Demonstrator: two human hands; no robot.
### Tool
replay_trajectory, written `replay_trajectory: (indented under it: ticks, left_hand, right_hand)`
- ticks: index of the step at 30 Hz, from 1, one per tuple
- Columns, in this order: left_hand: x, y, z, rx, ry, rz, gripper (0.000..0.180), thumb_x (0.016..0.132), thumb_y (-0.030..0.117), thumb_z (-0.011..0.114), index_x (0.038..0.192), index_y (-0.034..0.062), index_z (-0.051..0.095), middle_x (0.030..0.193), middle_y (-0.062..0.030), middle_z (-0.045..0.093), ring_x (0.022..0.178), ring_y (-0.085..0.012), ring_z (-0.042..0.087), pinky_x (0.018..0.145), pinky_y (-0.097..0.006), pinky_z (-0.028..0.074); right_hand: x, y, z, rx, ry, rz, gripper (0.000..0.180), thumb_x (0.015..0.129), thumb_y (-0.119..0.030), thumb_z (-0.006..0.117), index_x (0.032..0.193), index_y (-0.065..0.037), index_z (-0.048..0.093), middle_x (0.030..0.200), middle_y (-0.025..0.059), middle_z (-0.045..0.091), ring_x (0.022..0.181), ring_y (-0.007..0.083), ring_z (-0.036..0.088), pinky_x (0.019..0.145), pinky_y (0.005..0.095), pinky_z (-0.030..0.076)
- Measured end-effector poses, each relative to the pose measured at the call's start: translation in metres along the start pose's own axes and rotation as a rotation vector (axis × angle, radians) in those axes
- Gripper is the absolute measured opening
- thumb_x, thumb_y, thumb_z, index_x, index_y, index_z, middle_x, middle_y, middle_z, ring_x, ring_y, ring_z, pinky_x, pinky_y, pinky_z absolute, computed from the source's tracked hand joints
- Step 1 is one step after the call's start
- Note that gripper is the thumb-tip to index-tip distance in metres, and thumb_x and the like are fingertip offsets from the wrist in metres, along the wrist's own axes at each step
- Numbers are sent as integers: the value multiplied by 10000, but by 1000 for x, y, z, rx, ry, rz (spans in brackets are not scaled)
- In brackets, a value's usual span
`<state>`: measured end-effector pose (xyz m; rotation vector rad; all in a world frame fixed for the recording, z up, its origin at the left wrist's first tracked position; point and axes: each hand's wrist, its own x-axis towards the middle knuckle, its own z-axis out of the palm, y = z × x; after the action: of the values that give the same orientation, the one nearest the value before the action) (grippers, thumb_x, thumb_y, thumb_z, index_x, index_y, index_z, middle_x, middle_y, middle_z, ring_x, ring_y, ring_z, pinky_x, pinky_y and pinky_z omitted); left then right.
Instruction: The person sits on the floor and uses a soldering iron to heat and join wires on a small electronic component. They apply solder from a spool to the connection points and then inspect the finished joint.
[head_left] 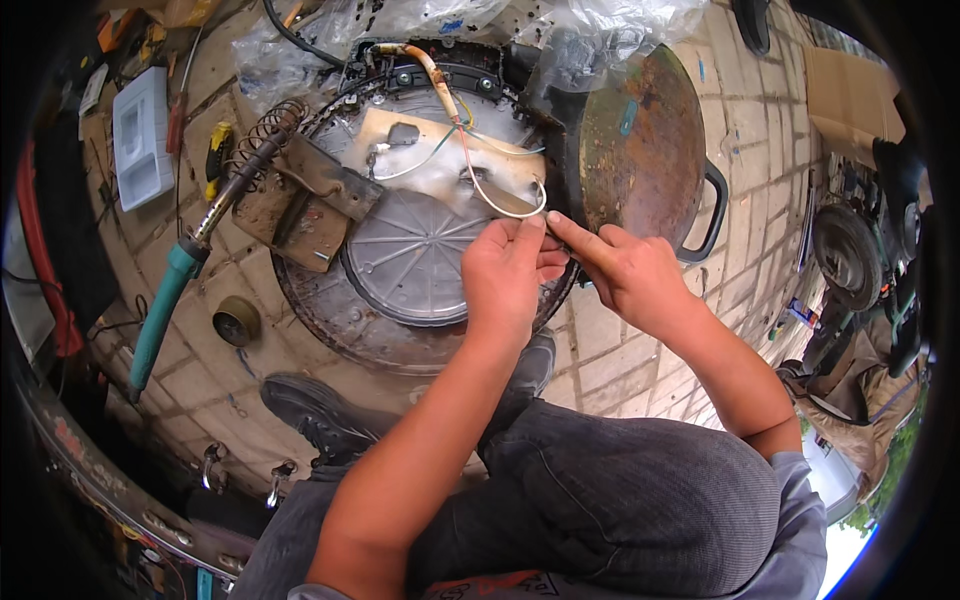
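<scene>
My left hand (507, 272) is closed, its thumb and fingertips pinching the looped white wire (520, 214) near its end. Close against it, my right hand (630, 268) has its index finger stretched to the same spot, the other fingers curled; the wire's tip is hidden between the fingertips. The wire rises from a bundle inside an opened round electric appliance (425, 250), whose dirty metal underside has a ribbed disc. Under the wires lies a pale, stained insulation sheet (390, 150). A worn cable (432, 75) enters from the back rim.
Left of the appliance, a teal-handled soldering iron (168, 300) rests in a spring stand on a metal bracket (310, 200). A round tin (237, 321), yellow cutter (217, 158) and plastic tray (142, 140) lie on brick paving. A rusty round pan lid (645, 140) with a black handle stands right.
</scene>
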<state>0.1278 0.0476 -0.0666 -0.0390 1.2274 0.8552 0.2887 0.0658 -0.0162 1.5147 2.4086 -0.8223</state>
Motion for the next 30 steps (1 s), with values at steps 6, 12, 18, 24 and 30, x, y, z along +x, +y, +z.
replay_trajectory:
  ticks: [6,12,18,24,30]
  left_hand:
    - [-2,-7,-2,8,-14,-43,190,996,180,587,956,-4,617,850,-105,686,704,-155,667,662,-290,571]
    - [-22,-9,0,51,-30,37,197,1004,191,574,945,7,612,844,-94,686,706,-143,668,665,-278,564]
    - [-5,-8,-10,81,-6,95,189,1012,198,569,948,23,596,841,-66,674,706,-125,661,645,-264,557]
    - [-5,-5,-6,54,19,100,163,1015,182,566,973,26,589,854,-50,659,697,-107,648,609,-255,549]
    - [-10,-1,-15,166,8,33,157,1012,168,572,1017,13,592,865,-42,659,661,-89,630,583,-233,533]
  right_hand:
    - [-12,-6,4,-11,-7,50,612,860,-154,655,1436,-299,508,728,74,564,568,309,607,489,424,493]
    - [-29,-15,6,107,79,75,584,884,-163,652,1439,-277,510,704,62,538,548,288,588,483,411,486]
    - [-15,-25,29,154,164,115,543,904,-179,655,1424,-274,529,705,61,526,539,284,580,477,403,484]
    - [-18,-33,42,140,169,145,619,867,-146,665,1453,-258,501,697,70,513,534,291,583,474,414,483]
    - [-26,-48,59,250,238,179,599,884,-113,656,1457,-200,500,675,94,535,537,308,586,475,425,486]
